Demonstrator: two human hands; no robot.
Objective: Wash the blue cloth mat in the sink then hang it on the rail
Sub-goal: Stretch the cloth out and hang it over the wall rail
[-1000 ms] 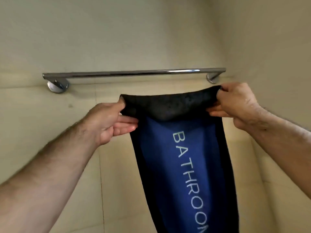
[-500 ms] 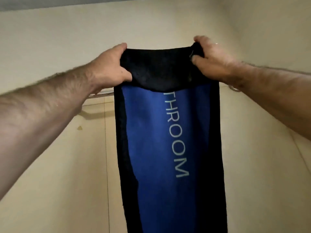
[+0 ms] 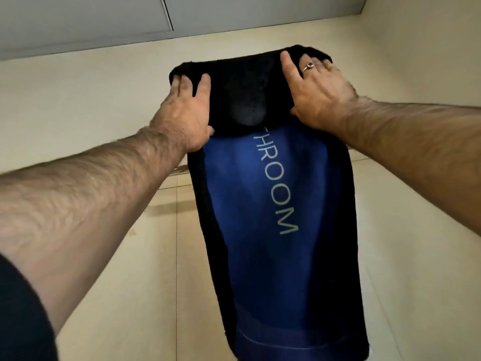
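Blue mat [image 3: 276,230] in two hands [image 3: 250,100]

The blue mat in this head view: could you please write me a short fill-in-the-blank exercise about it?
1. The printed letters visible on the blue mat read ____.
2. The mat's top band, under both hands, is coloured ____.
3. A ring is worn on the ____ hand.
4. The left hand and right hand hold the mat's ____ end.

Missing words: THROOM; black; right; top

you have one view only, from the camera on your head. it tilts upward along both forearms toward the wall [image 3: 86,105] and the ceiling [image 3: 104,19], close behind the hands, with the mat [image 3: 273,230] filling the centre.
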